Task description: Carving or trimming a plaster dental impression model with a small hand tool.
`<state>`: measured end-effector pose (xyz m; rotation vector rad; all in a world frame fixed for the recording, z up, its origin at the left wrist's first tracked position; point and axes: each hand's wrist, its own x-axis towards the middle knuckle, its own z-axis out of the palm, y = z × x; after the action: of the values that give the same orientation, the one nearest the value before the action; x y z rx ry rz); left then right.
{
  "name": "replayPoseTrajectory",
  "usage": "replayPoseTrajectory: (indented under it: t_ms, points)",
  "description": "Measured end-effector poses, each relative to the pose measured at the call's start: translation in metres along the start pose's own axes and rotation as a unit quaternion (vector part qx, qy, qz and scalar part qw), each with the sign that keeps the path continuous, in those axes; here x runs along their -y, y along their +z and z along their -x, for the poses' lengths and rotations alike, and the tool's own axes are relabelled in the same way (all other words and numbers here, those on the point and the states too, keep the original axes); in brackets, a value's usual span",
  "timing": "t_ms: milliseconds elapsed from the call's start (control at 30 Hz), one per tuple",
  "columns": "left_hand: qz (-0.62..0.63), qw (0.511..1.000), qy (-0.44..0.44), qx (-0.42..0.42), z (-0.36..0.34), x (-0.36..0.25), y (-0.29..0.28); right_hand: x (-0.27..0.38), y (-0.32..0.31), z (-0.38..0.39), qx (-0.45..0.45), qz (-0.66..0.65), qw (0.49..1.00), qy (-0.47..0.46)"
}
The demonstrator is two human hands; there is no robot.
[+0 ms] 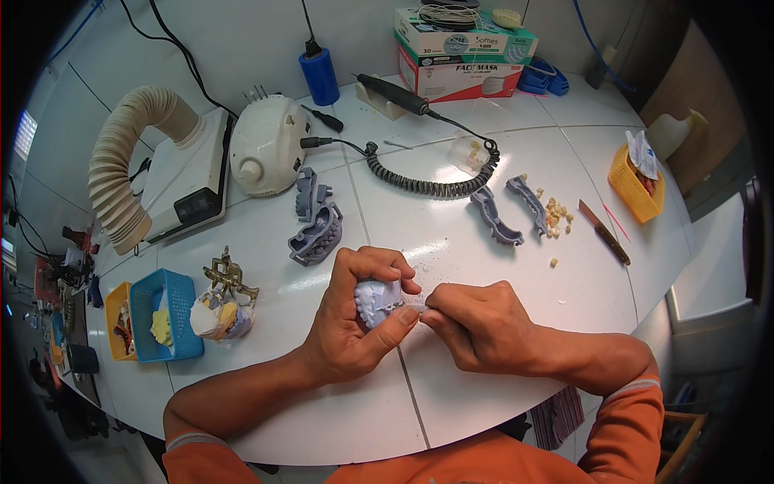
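My left hand is wrapped round a pale lilac dental model, its row of teeth facing left. The thumb presses along the model's right side, near the tip of my right hand. That right hand is closed in a pinch against the model's right edge. A small pale bit shows between the two thumbs, but what the right fingers hold is mostly hidden. White crumbs lie on the table just beyond both hands.
Grey dental models lie beyond my left hand. Two grey arch pieces, loose tooth-coloured pieces and a wooden-handled knife lie right. A handpiece, its control unit, a hose machine, an articulator and baskets stand around.
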<state>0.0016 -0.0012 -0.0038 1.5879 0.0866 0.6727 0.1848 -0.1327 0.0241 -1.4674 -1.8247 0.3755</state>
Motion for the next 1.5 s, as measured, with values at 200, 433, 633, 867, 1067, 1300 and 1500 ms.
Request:
replayPoseTrajectory:
  t_ms: [200, 433, 633, 867, 1067, 1300, 1500]
  points:
    - [-0.048, 0.998, -0.001, 0.042, -0.0002, -0.0019, -0.0058, 0.0015, 0.0006, 0.0003, -0.006, -0.002, 1.0, 0.005]
    - [0.005, 1.0, -0.015, -0.009, 0.0006, 0.0009, -0.0017, -0.0006, 0.0037, -0.0006, -0.02, -0.011, 1.0, 0.01]
    - [-0.046, 0.998, -0.024, 0.032, 0.0001, 0.0001, -0.0071, -0.0026, 0.0051, -0.0015, -0.023, -0.029, 0.999, 0.022]
    - [-0.042, 0.998, -0.035, 0.021, -0.0003, -0.0002, -0.0076, -0.0039, 0.0042, -0.0036, -0.025, -0.05, 0.998, 0.037]
    - [0.025, 0.996, -0.082, 0.009, -0.0017, -0.0049, -0.0053, -0.0022, 0.0012, -0.005, -0.016, -0.057, 0.998, 0.038]
    - [0.051, 0.995, -0.085, 0.025, -0.0013, -0.0028, -0.0064, -0.0041, 0.0012, -0.0039, -0.002, -0.051, 0.998, 0.03]
    - [0.047, 0.995, -0.086, 0.027, -0.0018, -0.0037, -0.0062, -0.0031, 0.0014, -0.0054, -0.008, -0.043, 0.999, 0.024]
